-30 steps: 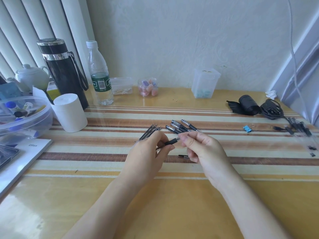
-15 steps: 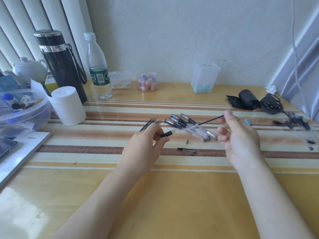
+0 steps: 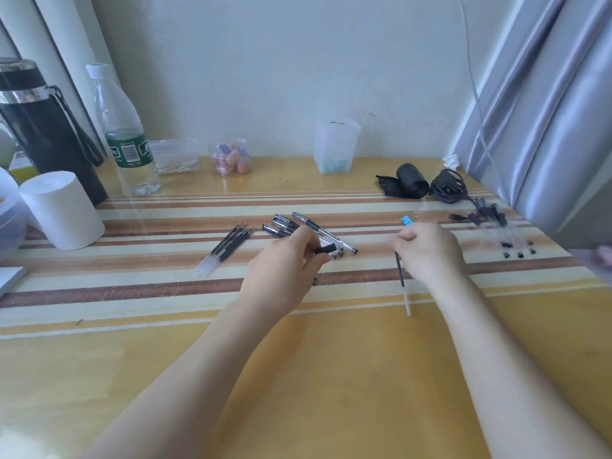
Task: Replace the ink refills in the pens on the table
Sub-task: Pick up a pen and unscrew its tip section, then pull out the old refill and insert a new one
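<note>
Your right hand (image 3: pixel 427 250) pinches a refill (image 3: pixel 401 276), tail hanging toward the table's (image 3: pixel 298 376) near edge, seemingly the spent one kept clear; your left hand (image 3: pixel 284 270) curls round the barrel (image 3: pixel 326 250), open end facing right, ready for reloading; beyond, mid-table, pens (image 3: pixel 318 228) and spares (image 3: pixel 231 243) lie within reach.

You can read no text here: the green label (image 3: pixel 129 150) on the water bottle (image 3: pixel 123 104) near the tabletop's (image 3: pixel 298 376) far-left corner is blurred.
</note>
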